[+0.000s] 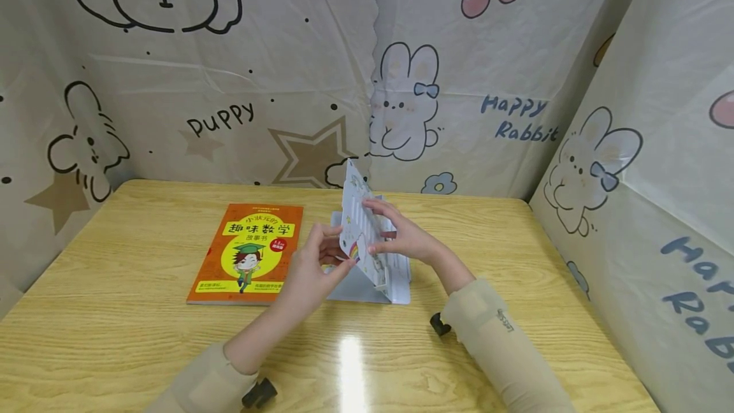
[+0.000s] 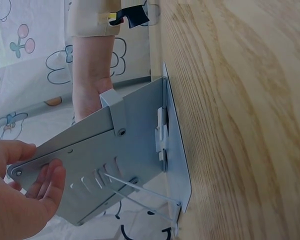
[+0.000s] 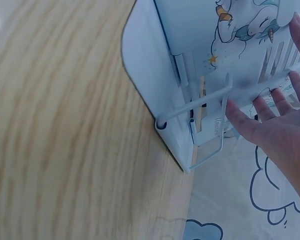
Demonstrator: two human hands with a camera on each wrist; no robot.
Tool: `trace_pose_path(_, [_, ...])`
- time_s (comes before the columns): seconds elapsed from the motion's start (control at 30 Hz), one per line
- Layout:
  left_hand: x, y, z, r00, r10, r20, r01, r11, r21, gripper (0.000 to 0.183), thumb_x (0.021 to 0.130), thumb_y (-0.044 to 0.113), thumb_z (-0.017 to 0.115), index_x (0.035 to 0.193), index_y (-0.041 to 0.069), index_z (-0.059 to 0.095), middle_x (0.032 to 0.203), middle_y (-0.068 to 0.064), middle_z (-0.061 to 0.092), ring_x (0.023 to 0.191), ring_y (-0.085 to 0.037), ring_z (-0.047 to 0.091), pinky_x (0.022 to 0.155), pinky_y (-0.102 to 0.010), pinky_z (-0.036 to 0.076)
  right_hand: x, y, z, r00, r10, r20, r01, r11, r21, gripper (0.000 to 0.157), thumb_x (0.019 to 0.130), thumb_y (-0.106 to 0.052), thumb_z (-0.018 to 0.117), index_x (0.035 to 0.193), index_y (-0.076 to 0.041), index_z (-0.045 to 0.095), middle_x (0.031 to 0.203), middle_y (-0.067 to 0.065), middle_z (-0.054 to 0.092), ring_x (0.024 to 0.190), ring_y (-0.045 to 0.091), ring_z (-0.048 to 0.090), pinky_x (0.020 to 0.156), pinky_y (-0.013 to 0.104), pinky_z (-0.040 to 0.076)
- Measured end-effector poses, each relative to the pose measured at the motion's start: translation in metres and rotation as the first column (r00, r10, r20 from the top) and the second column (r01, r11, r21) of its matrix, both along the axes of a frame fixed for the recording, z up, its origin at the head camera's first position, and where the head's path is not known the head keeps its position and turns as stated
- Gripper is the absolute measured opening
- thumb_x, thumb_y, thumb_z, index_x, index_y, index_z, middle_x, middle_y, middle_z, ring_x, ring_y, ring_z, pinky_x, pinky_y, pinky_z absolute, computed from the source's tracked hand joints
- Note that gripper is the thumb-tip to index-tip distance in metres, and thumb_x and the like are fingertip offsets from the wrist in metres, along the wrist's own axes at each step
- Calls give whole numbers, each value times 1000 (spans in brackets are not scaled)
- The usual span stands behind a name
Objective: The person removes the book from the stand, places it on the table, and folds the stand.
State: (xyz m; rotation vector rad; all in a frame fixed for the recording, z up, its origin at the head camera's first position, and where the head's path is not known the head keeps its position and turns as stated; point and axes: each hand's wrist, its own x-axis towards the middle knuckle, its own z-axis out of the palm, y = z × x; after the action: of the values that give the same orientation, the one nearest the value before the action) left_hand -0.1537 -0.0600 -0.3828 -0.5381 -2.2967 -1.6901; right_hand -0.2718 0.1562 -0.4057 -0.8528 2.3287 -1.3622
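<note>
A white metal book stand (image 1: 358, 225) with rainbow and unicorn prints stands on the table, its panel tilted up from a flat base plate (image 1: 361, 293). My left hand (image 1: 312, 266) pinches the edge of the panel at its left side; in the left wrist view, fingers lie against the plain back (image 2: 135, 160). My right hand (image 1: 410, 238) is at the printed front, its extended fingers touching the panel. In the right wrist view, the thumb of my right hand (image 3: 285, 125) is beside a white wire frame (image 3: 222, 120) rising from the base.
An orange children's maths storybook (image 1: 252, 250) lies flat to the left of the stand. The wooden table (image 1: 476, 234) meets a printed cloth backdrop (image 1: 309, 50) at the back, and more cloth hangs along both sides.
</note>
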Motion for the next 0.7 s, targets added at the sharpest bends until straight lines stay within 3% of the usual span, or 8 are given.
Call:
trace_pose_path(0.43, [3,1,3,1000,6,19,-6,1000,-16,47,80,1,72,118,5,44,102,-9,65,88,-16,64,77,-25,56,-2,-1,2,1000,28,8,-28,1000,-14,86,80,-14,75,148,-30,26,156,-10,12,142,23,19,106,49,37])
trace_pose_path(0.7, [2,-2,3,1000,-7,-4,7,1000,-27,44,82,2,71,119,6,47,103,-8,66,91,-17,65,79,-29,56,11,-2,10,1000,10,30,-10,1000,-8,84,84,-10,71,151,-19,21,158,4,8,142,31,16,106,55,33])
